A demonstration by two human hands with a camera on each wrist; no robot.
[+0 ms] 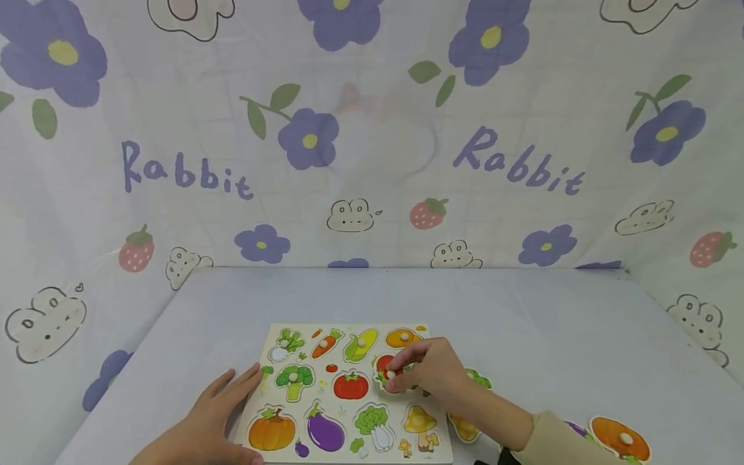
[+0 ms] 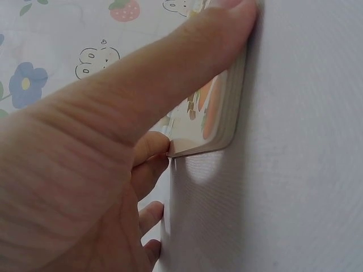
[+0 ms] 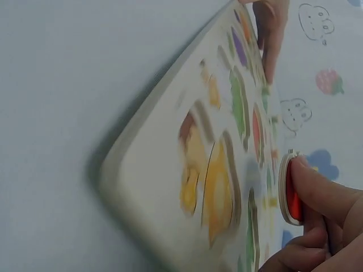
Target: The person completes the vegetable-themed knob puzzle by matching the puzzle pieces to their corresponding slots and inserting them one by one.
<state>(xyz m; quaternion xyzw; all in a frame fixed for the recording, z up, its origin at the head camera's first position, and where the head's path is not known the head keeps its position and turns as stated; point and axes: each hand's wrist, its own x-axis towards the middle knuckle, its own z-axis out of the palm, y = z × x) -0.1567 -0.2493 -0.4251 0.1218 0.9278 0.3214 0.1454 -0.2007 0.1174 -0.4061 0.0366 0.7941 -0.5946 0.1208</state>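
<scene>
The right grip [image 1: 433,371] pinches the rounded knob [image 1: 391,374] of a flat, red-printed piece [image 1: 383,362] under its fingertips, over the smooth, recessed board [image 1: 343,456]; the left grip [image 1: 208,423], spread, touches the board's edge.

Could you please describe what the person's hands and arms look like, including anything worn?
The left hand and right hand are bare, with no gloves or rings visible. A plain beige sleeve covers part of the right forearm; no left sleeve shows. A black item beside it is too cropped to identify.
</scene>
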